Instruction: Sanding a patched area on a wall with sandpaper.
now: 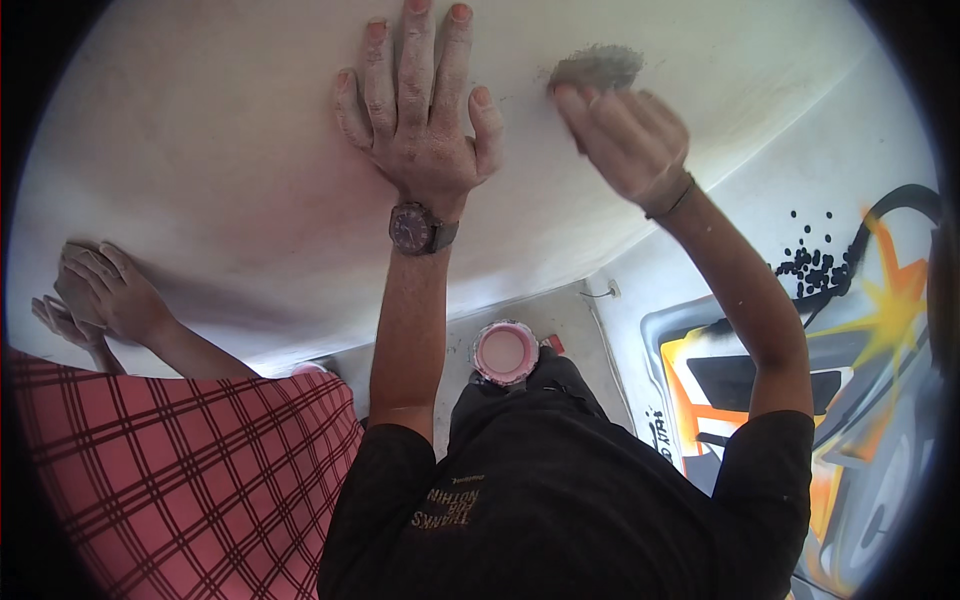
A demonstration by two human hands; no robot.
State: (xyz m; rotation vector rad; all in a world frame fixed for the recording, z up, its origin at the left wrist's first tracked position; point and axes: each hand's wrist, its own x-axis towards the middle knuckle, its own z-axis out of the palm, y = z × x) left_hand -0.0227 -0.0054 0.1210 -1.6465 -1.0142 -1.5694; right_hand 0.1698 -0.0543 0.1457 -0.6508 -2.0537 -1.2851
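My left hand (425, 140) lies flat on the pale wall (240, 130), its fingers spread and coated with whitish dust. A dark wristwatch (411, 229) is on that wrist. To its right, my right hand (632, 140) is slightly blurred, with its fingers bent and pressed together at the wall. Right at these fingertips is a dark grey, rough-edged patch (600, 66); I cannot tell whether it is a mark on the wall or something under the fingers. A thin dark band (672, 198) circles the right wrist.
At the left, a person in a red checked garment (190, 470) has both hands (110, 290) against the wall. Below me stands a bucket (505, 350) with pale pink contents, a small red object (553, 344) beside it. The right wall carries a colourful mural (800, 370).
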